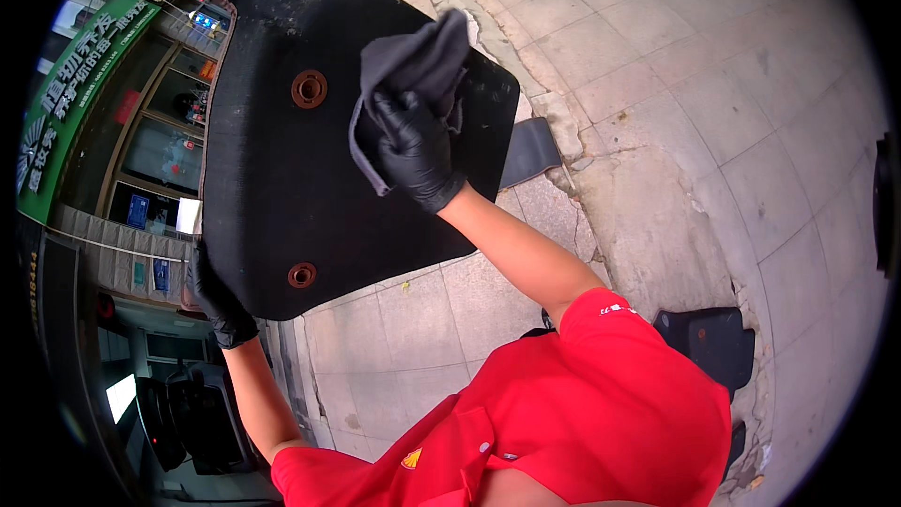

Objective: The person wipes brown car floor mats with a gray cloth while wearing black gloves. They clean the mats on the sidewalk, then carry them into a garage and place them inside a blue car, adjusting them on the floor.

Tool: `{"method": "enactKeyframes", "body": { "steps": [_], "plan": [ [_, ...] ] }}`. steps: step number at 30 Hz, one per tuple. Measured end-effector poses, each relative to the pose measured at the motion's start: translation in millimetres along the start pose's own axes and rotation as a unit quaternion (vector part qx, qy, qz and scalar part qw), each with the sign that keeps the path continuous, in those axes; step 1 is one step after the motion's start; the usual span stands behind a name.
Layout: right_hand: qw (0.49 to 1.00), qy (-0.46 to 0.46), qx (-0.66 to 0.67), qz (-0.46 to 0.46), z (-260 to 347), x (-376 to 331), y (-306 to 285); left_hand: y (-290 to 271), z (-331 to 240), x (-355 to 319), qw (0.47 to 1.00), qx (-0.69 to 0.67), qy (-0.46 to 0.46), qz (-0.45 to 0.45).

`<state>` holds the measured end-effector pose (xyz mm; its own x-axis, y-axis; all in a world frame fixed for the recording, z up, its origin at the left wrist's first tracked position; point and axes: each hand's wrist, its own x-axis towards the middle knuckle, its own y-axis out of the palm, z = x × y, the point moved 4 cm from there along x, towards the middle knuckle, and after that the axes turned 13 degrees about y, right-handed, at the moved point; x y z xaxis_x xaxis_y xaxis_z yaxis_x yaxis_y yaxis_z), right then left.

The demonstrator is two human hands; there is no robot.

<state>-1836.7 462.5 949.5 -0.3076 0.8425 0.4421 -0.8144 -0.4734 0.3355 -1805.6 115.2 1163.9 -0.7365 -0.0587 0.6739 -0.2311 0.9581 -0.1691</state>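
Observation:
A large black car floor mat [272,169] with two round brown eyelets hangs in front of me, its underside or face turned my way. My left hand [218,296], in a black glove, grips the mat's left edge near its lower corner; the fingertips are partly hidden. In my right hand [418,150], also gloved in black, a dark grey cloth [413,61] is bunched up. The cloth lies against or just over the right part of the mat; I cannot tell whether it touches. Pale dusty marks show near the mat's upper and right edges.
Another dark mat [706,343] lies on the pavement at the right, and a grey flat piece [531,152] shows behind the held mat. Paving slabs [404,319] with a cracked kerb line run underneath. A shopfront with a green sign [89,94] stands at the left.

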Motion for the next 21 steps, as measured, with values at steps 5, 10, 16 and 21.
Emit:
{"method": "enactKeyframes", "body": {
  "steps": [5,10,16,21],
  "plan": [
    [0.992,-0.015,-0.052,0.117,-115.3,79.3,23.0,-34.6,-48.2,-19.0,0.994,-0.092,-0.052,-0.022],
    [0.973,0.181,0.068,0.124,-49.3,9.4,66.8,-60.9,-3.2,-28.7,0.993,-0.073,-0.075,-0.063],
    [0.836,0.231,0.382,0.32,-5.7,39.4,76.5,-56.8,-36.8,-65.1,0.984,-0.151,-0.083,-0.051],
    [0.987,0.106,0.026,0.122,28.8,-10.0,88.7,-96.8,-18.9,-70.0,0.993,-0.049,-0.043,-0.1]
  ]
}}
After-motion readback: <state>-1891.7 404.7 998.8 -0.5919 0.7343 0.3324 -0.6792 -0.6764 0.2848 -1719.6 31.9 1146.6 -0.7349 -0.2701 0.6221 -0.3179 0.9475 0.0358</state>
